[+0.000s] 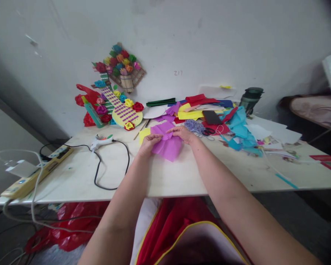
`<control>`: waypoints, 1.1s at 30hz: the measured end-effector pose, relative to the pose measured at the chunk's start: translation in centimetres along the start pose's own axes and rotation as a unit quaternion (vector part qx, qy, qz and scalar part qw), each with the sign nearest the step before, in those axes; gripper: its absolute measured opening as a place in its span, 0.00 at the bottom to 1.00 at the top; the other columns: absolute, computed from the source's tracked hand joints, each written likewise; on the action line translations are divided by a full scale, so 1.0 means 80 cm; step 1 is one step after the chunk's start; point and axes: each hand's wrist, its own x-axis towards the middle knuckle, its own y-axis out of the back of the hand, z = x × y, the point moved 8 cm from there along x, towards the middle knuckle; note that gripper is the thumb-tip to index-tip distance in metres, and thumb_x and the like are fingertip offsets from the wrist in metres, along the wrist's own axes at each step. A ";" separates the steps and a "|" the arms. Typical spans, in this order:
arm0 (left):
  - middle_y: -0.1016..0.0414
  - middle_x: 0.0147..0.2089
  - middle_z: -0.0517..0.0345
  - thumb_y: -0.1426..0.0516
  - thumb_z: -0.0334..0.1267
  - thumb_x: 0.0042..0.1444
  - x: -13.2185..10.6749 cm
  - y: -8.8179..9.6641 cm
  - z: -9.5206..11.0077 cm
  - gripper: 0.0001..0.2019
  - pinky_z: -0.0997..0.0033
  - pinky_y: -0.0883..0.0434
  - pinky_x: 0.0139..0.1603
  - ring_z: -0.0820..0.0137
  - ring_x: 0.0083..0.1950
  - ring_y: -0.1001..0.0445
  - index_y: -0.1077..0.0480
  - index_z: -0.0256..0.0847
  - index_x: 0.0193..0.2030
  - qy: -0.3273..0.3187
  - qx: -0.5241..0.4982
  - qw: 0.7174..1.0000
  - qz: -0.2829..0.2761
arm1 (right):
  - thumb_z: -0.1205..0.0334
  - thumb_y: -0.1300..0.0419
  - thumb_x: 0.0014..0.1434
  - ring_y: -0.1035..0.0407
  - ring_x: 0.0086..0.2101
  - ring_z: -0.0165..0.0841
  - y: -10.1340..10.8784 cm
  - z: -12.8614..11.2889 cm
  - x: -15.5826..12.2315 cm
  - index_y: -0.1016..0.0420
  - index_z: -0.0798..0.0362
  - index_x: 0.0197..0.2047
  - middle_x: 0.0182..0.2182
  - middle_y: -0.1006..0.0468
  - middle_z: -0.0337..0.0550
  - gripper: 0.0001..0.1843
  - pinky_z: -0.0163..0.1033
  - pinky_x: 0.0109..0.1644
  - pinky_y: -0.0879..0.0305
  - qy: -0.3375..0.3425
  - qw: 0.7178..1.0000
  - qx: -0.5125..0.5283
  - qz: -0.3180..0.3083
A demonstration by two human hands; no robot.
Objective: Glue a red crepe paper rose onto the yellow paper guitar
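Observation:
A thin purple sheet of crepe paper (169, 150) is gathered across its middle, its two halves fanning out toward the wall and toward me. My left hand (150, 142) pinches the left end of the gather between thumb and fingers. At the right end, my right hand (183, 134) pinches the same paper. Both hands are close to the table top. Beside my left hand lies a small yellow sheet (144, 134). A tangle of pale purple yarn (193, 127) and black-handled scissors (209, 131) are just beyond my right hand.
At left are a glue gun (102, 142) with a looping black cord, a power strip (38, 170) and a green glue bottle (93, 114). A flower-trimmed guitar craft (124, 112) leans by the wall. Blue crepe paper (238, 123) and a dark bottle (251, 100) stand right.

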 end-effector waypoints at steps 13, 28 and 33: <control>0.24 0.27 0.55 0.32 0.41 0.35 0.002 -0.002 -0.007 0.22 0.72 0.32 0.30 0.68 0.30 0.26 0.25 0.35 0.39 0.009 0.074 0.997 -0.014 | 0.48 0.42 0.48 0.30 0.28 0.32 0.009 0.011 0.007 0.22 0.56 0.27 0.26 0.22 0.44 0.18 0.35 0.33 0.37 -0.005 0.997 0.071 0.011; 0.27 0.24 0.61 0.30 0.39 0.30 -0.002 -0.011 -0.010 0.19 0.76 0.37 0.25 0.76 0.23 0.31 0.30 0.36 0.30 0.046 0.012 0.998 -0.037 | 0.46 0.33 0.39 0.46 0.19 0.24 0.009 -0.001 0.001 0.31 0.56 0.18 0.14 0.38 0.33 0.21 0.33 0.25 0.49 0.035 0.995 -0.094 0.029; 0.29 0.22 0.60 0.31 0.39 0.32 -0.005 -0.017 -0.011 0.15 0.74 0.38 0.25 0.74 0.23 0.33 0.29 0.35 0.26 0.057 -0.039 0.997 -0.044 | 0.47 0.33 0.37 0.47 0.19 0.23 0.003 -0.003 0.000 0.32 0.56 0.17 0.14 0.38 0.33 0.21 0.33 0.26 0.49 0.045 0.996 -0.078 0.012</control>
